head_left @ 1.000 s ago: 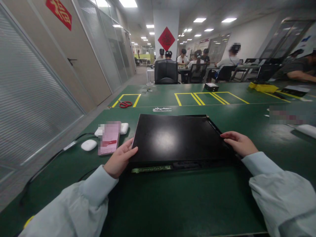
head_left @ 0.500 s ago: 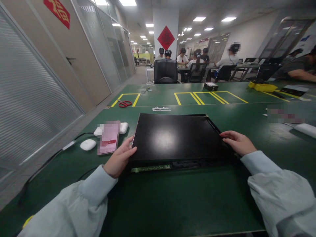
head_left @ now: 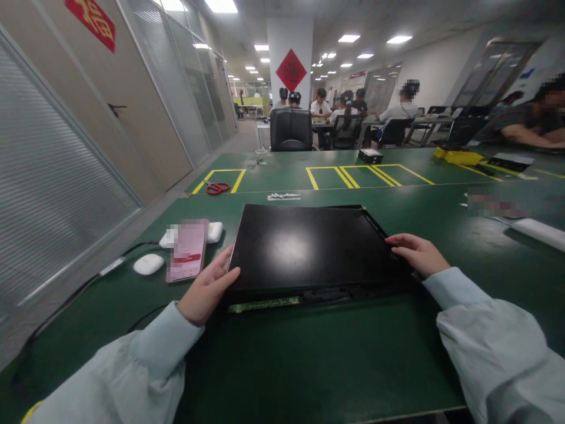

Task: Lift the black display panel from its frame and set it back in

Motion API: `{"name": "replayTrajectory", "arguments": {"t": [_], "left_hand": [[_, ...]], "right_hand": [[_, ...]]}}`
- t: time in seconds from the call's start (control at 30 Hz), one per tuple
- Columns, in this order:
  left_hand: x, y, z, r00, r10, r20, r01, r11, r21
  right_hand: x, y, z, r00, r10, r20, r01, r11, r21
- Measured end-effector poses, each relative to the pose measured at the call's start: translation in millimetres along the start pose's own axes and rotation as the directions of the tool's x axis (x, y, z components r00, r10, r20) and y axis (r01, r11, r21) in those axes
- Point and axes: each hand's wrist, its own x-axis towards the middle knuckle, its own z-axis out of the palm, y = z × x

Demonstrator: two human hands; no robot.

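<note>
A flat black screen panel (head_left: pixel 309 235) with a glossy light reflection lies over a black frame (head_left: pixel 376 222), whose rail shows along the right and back right. The panel sits a little askew on it. Below its near edge, a green circuit board strip (head_left: pixel 265 305) is visible. My left hand (head_left: pixel 210 287) grips the panel's left edge, thumb on top and fingers along the side. At the right side, my right hand (head_left: pixel 417 253) pinches the frame's rail between thumb and fingers; the exact contact is partly hidden.
Left of the panel lie a pink phone (head_left: pixel 189 250), a white mouse-like object (head_left: pixel 149 264) and a cable (head_left: pixel 79 288). Red-handled scissors (head_left: pixel 218 188), small white strips (head_left: pixel 283 196) and a black box (head_left: pixel 370 156) lie farther back on the green table (head_left: pixel 309 365). People sit beyond.
The whole view has shifted slightly, so things appear a little farther left. Both hands keep their places on the panel and frame, which look unmoved on the table.
</note>
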Motion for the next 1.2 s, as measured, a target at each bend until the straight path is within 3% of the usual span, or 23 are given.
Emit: {"name": "replayTrajectory", "arguments": {"t": [0.53,0.93,1.2], "left_hand": [[1,0,-9,0.999,-0.028,-0.026,0.029,0.999,0.042],[1,-1,-6,0.999,-0.030,-0.035,0.033,0.995,0.094],[7,-5,-11,0.987,0.141,-0.074,-0.117,0.956,0.268]], "right_hand": [[3,4,1,1.000,-0.004,0.007,0.004,1.000,0.020],[11,20,1,1.000,-0.021,-0.006,0.021,0.998,-0.061],[9,20,0,1.000,-0.013,-0.009,0.012,0.996,-0.087]]}}
